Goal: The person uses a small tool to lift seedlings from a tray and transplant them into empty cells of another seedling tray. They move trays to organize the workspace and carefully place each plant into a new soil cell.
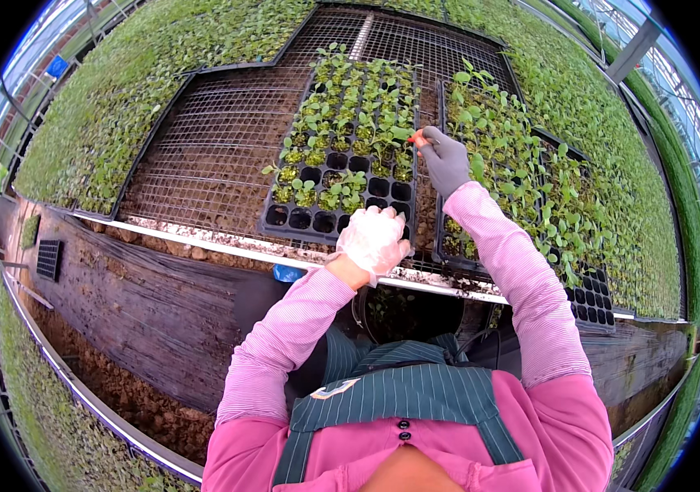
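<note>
A black plastic seedling tray [338, 161] lies on the wire-mesh bench, with leafy green seedlings [350, 104] in many cells and several bare cells near its front. My left hand [374, 240], in a thin clear glove, rests over the tray's front right corner; whether its fingers hold anything is hidden. At the tray's right edge, my right hand [444, 161], in a grey glove with orange at the fingertips, has its thumb and finger together beside a seedling leaf. What it grips is too small to tell. A second seedling tray [442, 234] stands to the right.
The bench's white front rail [172, 231] runs before me. Below it are a dark round container [411, 313] and a blue object [287, 273]. An unplanted black tray [591, 298] sits at the right. Dense seedlings [98, 117] surround the bare wire mesh [221, 141].
</note>
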Motion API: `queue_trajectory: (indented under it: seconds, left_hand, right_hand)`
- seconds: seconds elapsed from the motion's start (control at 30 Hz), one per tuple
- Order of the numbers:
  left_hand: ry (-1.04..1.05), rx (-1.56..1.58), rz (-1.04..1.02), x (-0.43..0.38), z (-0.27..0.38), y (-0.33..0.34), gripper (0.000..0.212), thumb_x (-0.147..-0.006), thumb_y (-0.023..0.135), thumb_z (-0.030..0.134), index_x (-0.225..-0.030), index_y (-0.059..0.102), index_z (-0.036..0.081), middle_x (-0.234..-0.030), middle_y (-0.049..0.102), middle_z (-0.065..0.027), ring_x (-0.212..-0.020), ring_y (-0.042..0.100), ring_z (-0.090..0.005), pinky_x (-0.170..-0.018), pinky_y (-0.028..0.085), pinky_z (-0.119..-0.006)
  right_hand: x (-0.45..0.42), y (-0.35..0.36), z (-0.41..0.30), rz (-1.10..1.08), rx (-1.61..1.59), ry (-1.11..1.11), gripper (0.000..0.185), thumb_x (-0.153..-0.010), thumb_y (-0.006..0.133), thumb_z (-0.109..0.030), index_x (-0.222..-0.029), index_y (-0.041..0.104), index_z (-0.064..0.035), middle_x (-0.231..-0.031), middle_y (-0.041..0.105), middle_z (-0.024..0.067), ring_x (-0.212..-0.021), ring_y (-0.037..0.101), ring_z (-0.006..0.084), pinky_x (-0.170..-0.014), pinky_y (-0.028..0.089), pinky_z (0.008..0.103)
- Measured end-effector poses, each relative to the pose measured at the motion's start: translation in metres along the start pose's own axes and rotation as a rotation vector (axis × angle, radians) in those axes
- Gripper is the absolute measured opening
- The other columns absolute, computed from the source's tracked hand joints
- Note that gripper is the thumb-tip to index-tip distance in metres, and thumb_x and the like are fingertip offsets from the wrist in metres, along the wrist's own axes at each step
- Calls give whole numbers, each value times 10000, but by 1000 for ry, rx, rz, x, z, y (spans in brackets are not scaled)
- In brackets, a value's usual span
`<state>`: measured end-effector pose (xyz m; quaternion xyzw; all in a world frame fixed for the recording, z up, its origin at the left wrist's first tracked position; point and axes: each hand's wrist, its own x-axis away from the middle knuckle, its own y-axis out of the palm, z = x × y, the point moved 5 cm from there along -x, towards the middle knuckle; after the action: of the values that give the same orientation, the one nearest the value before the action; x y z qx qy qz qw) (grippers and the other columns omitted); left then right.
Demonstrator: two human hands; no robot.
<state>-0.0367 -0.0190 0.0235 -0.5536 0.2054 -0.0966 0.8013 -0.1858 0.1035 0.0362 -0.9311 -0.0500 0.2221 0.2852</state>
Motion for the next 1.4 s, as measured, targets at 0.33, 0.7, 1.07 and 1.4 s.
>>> queue_trajectory:
  seconds: [0.33, 0.7, 1.07, 1.4]
  left_hand:
    - [36, 103, -1, 5, -10, 3, 438, -719, 608, 274, -1086, 590, 35, -1111, 557, -126, -994, 539, -300, -822, 444, -414]
    - [24, 103, 39, 0, -13, 7, 451, -704, 622, 241, -1094, 589, 16, -1041, 559, -145, -929, 554, -305, -790, 472, -406]
    - [-43, 93, -10, -9, -12, 5, 353, -729, 629, 260, -990, 601, 24, -938, 563, -128, -864, 564, -305, -734, 491, -406]
    - [-16, 106, -5, -12, -7, 1, 375, -736, 628, 255, -1041, 610, 36, -1007, 590, -137, -905, 566, -319, -784, 470, -410]
  right_hand:
    - [-16, -9, -3, -106, -19, -40, 177, -888, 555, -178, -999, 595, -46, -701, 626, 85, -571, 552, 147, -579, 441, 280]
    - [-27, 22, 15, -183, -68, 38, 198, -899, 540, -203, -974, 605, -32, -663, 608, 70, -532, 543, 125, -539, 431, 278]
    - [-82, 25, 51, -138, -483, 641, 204, -920, 498, -160, -856, 571, 21, -634, 594, 107, -445, 552, 161, -388, 408, 281]
    - [-42, -83, 46, -23, -742, 571, 254, -963, 448, -212, -960, 545, 22, -706, 629, 118, -512, 588, 152, -466, 481, 273]
